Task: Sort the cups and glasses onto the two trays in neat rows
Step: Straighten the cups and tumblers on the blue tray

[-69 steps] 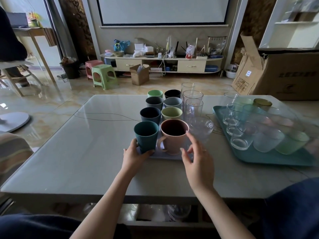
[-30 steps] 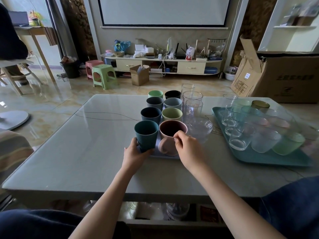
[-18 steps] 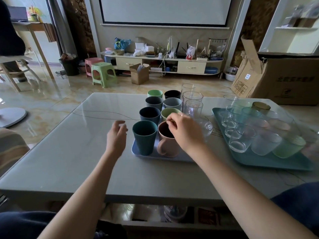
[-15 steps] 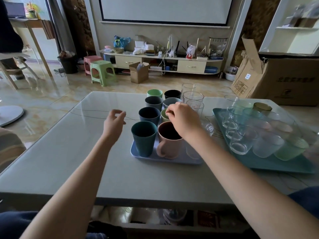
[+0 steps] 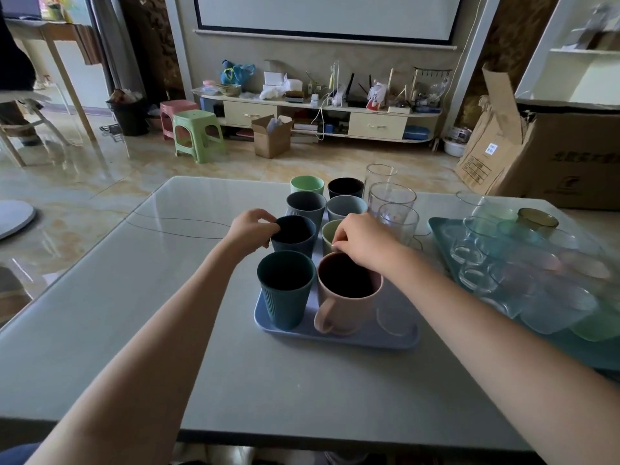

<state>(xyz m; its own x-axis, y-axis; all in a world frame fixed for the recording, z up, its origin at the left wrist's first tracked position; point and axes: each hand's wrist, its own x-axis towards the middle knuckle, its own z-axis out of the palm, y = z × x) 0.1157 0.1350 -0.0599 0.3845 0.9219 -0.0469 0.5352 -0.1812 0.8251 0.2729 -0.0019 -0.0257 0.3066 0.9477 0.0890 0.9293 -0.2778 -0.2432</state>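
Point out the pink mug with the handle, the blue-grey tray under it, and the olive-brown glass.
Pink handled mug (image 5: 349, 305), head view: front wall.
Blue-grey rectangular tray (image 5: 335, 338), head view: near rim.
Olive-brown tinted glass (image 5: 536, 219), head view: rim, far right.

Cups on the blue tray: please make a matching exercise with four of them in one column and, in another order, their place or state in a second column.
Things:
1. pink mug
2. teal ribbed cup
3. dark blue cup
4. light green cup

Places or states:
A. far left end of the blue tray
B. near row, left side
C. rim held by the left hand
D. near row, handle facing the camera

Pairs: 1-D, 2-B, 3-C, 4-A
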